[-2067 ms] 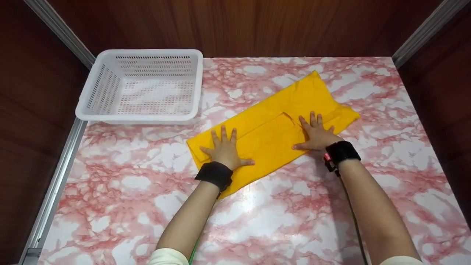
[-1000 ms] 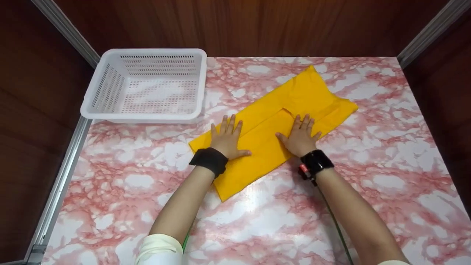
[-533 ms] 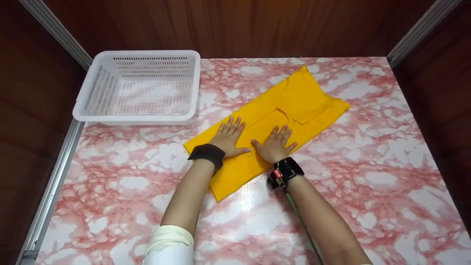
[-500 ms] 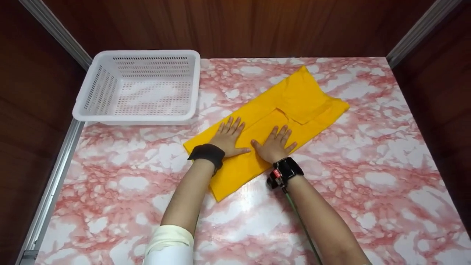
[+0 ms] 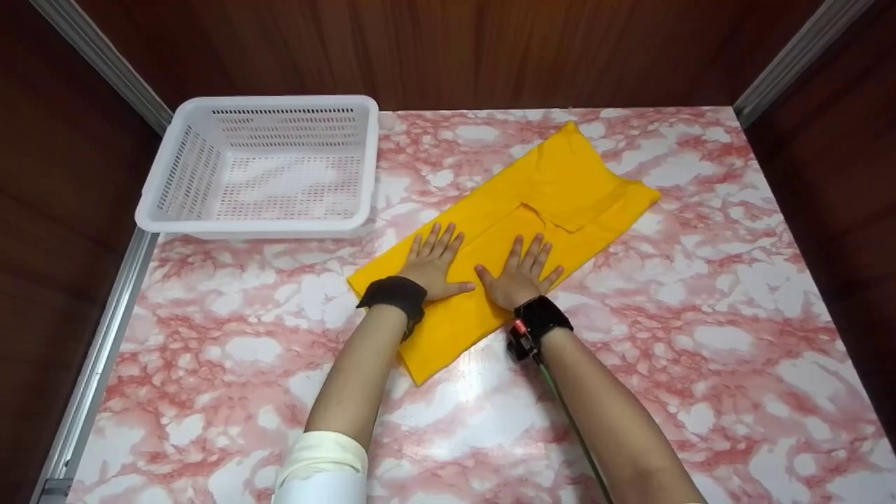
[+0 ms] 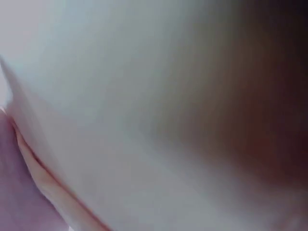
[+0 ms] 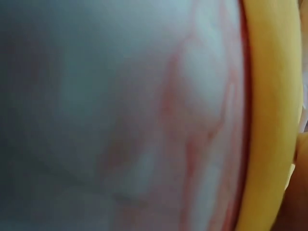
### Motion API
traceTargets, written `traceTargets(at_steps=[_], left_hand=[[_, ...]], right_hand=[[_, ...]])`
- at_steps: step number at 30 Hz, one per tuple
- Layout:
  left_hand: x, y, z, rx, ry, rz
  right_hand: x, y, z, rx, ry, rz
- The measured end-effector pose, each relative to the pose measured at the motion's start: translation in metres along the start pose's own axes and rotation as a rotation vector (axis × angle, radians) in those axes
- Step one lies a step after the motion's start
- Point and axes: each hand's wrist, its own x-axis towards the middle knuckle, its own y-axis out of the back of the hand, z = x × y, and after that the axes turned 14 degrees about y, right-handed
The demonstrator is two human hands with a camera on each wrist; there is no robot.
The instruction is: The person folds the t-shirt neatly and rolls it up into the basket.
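Yellow cloth (image 5: pixel 491 236); red-marbled white tabletop (image 5: pixel 707 371)

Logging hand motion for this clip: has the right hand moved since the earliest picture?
Yes: judged against the white basket, the right hand has moved left across the yellow cloth, closer to the left hand.

Black band (image 5: pixel 394 295) on left wrist, black strap (image 5: pixel 546 316) on right. Right has red-marked connector (image 5: pixel 520 327), thin green cable (image 5: pixel 570 416). Left sleeve (image 5: pixel 320 488) white, cream cuff (image 5: pixel 323 450).
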Motion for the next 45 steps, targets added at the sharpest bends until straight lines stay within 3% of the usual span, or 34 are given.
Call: traceTargets(at_steps=[12, 27, 36, 45], left_hand=[[-0.004, -0.001, 0.008, -0.045, 0.077, 0.013], [-0.002, -0.015, 0.015, -0.088, 0.175, 0.043], [0.004, -0.028, 0.017, -0.14, 0.225, 0.099], [0.001, -0.028, 0.024, -0.18, 0.281, 0.101]], right_hand=[[0.016, 0.002, 0.01, -0.038, 0.042, -0.037], [0.03, 0.002, 0.022, -0.071, 0.123, -0.049], [0.041, 0.003, 0.027, -0.1, 0.184, -0.043], [0.048, 0.009, 0.031, -0.132, 0.235, -0.073]])
